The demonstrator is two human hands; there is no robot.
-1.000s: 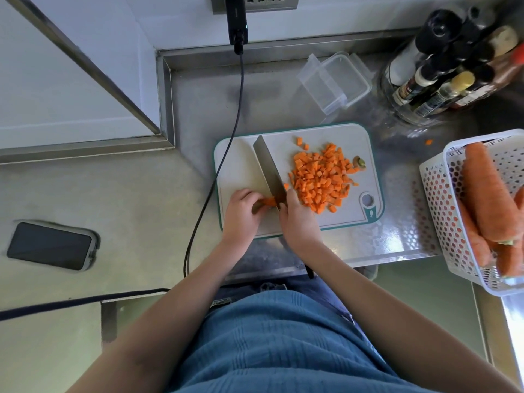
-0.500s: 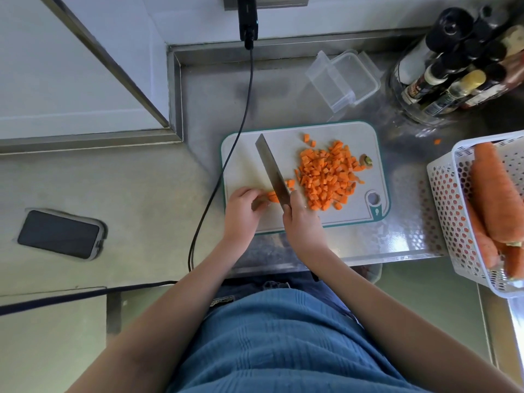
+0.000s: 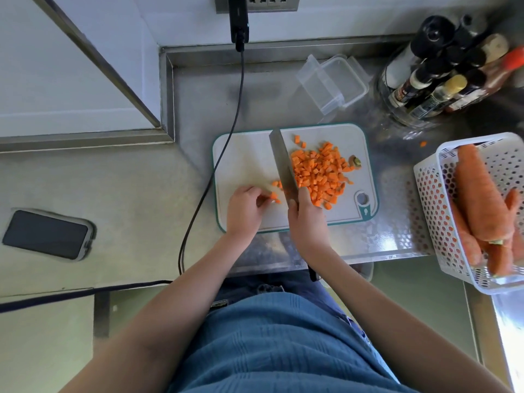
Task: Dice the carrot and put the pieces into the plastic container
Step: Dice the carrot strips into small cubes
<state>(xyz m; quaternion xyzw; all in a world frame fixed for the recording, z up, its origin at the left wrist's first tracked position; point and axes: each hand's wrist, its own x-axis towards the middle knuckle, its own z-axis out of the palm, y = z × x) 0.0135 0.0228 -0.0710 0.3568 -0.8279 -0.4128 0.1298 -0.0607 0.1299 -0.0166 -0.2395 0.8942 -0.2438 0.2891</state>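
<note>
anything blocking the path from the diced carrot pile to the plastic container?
Nothing visible. The diced carrot pile sits on the cutting board; the plastic container lies just beyond the board's far edge, bare steel counter between them.

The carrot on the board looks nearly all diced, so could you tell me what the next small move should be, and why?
Probably sweep the few loose pieces by the left hand rightward with the knife, held by the right hand, into the main pile. No long piece shows, and the plastic container looks empty.
</note>
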